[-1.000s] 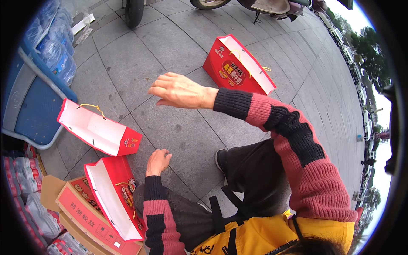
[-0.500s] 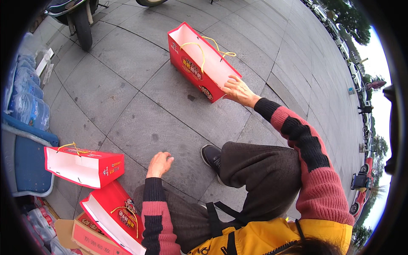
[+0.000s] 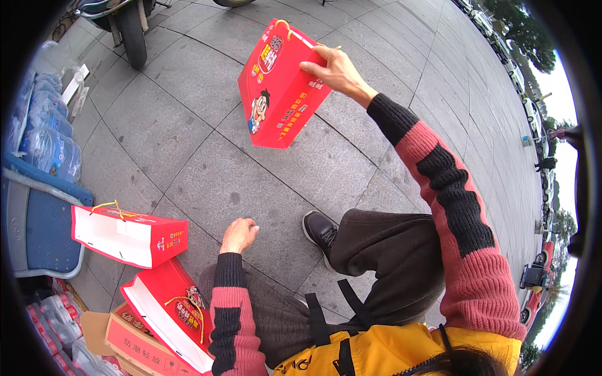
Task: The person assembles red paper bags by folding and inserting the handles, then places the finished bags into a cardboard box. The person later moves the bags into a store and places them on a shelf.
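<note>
A red paper gift bag (image 3: 285,88) with a cartoon figure on it is tilted up above the paving. My right hand (image 3: 338,70) grips its upper edge, thumb on the near side and fingers over the rim. Over the paving near my left knee, my left hand (image 3: 239,235) hangs with nothing seen in it; its fingers curve, and the gap between them is hard to make out. To its left lies a second red gift bag (image 3: 168,241), its white inside showing. A third red gift bag (image 3: 160,288) leans below that one, against my left leg.
An opened cardboard box (image 3: 135,341) stands at the lower left beside plastic-wrapped bottles (image 3: 59,313). Farther up that side are a blue plastic chair (image 3: 41,232) and large wrapped water bottles (image 3: 50,147). A scooter wheel (image 3: 132,37) rests on the grey paving at the far left.
The right-hand bag has swung from lying with its mouth toward me to tilted up, showing its printed front and side. My right hand has moved up and slightly left. The left hand barely moved.
</note>
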{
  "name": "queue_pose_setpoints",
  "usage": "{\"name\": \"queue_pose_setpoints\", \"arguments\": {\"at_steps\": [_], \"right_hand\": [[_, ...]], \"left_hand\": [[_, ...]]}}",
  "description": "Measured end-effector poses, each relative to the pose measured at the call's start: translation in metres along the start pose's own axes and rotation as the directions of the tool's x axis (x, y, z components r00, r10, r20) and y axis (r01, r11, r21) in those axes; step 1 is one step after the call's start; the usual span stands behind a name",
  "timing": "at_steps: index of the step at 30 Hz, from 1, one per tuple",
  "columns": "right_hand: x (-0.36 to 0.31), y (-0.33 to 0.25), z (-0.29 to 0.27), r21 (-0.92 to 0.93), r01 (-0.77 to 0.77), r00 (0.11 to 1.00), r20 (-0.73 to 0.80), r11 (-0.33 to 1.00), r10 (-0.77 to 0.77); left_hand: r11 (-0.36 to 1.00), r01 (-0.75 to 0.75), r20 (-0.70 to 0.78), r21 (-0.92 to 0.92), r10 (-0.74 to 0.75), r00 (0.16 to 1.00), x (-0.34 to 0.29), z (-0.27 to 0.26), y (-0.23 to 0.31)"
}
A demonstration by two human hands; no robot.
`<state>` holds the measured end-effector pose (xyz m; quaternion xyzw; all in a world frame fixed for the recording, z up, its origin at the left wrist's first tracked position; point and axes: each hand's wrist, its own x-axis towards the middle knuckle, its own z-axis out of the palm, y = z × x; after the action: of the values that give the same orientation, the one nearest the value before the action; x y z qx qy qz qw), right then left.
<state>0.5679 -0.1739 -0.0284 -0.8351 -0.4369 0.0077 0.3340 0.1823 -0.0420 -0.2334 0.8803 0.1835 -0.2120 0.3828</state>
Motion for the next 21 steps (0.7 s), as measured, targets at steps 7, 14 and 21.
{"name": "queue_pose_setpoints", "arguments": {"at_steps": [7, 14, 21], "right_hand": [[0.055, -0.009, -0.024, 0.872, -0.300, 0.755, -0.031, 0.388, 0.655], [0.064, -0.012, 0.028, 0.842, -0.318, 0.781, -0.028, 0.437, 0.624], [0.079, -0.054, 0.058, 0.857, -0.205, 0.837, -0.097, 0.473, 0.538]], "left_hand": [[0.999, 0.047, -0.032, -0.015, -0.047, 0.998, -0.009, -0.006, 0.001], [0.998, 0.057, -0.043, -0.016, -0.058, 0.997, -0.015, -0.006, -0.005], [0.993, 0.104, -0.038, -0.049, -0.106, 0.994, -0.019, -0.010, -0.008]]}}
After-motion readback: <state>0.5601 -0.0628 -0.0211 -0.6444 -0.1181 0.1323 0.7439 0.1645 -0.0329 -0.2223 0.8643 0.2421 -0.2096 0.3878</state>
